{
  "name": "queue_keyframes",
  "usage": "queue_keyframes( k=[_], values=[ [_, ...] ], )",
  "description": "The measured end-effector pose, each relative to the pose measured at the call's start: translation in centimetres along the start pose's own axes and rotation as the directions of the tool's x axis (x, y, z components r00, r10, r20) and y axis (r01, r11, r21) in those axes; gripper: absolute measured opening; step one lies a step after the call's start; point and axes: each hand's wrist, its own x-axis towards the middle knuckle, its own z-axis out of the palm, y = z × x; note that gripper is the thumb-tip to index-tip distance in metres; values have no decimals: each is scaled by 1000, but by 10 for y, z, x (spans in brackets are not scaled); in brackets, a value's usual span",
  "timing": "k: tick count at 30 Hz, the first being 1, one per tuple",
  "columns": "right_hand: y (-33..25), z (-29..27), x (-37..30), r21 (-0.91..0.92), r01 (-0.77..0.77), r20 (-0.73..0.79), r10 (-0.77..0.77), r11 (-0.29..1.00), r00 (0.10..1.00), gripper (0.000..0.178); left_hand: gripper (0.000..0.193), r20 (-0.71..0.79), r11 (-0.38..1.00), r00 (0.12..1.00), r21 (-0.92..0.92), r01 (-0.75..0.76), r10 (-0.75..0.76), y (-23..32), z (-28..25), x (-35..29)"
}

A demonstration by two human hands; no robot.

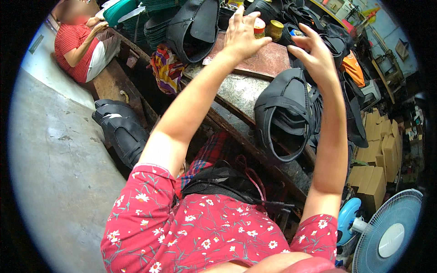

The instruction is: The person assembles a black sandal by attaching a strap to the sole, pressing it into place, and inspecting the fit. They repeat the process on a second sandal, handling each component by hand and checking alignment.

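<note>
Both my arms reach forward over the workbench. My left hand (pixel 246 36) is open with its fingers spread, beside a small jar with a red and white top (pixel 259 28). A yellowish jar (pixel 274 31) stands just right of that. My right hand (pixel 316 57) is also open, thumb and fingers apart, and I see nothing held in it. Close to its fingertips is a small blue and white item (pixel 297 33), too small to name. Below my right hand lies a nested stack of black shoe uppers (pixel 284 111). Between my hands is a reddish board (pixel 264 59) on the bench.
More black uppers (pixel 195 32) and teal flat pieces (pixel 122 12) are piled at the far left. A person in a red shirt (pixel 77 45) sits there. Black uppers (pixel 120 132) lie low at left. Cardboard boxes (pixel 368 182) and a blue fan (pixel 389 236) stand at right.
</note>
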Motion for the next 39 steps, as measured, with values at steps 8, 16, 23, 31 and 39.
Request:
queue_keyframes(
  k=[8,16,23,31,39],
  values=[
    [110,101,46,46,-56,244,43,997,969,103,66,427,933,861,96,-347,277,-35,6,36],
    [89,120,27,-113,-70,34,75,991,997,79,43,578,945,816,269,-185,-5,9,-12,50],
    [74,102,34,-196,-4,110,26,981,994,93,57,443,955,847,93,282,-293,-46,-7,47],
    [5,37,55,-596,313,579,126,740,805,63,52,245,749,930,-551,367,-275,-10,-12,5],
    [-35,42,60,-860,-15,457,781,511,425,70,55,263,845,947,-450,289,-184,33,-33,5]
  ],
)
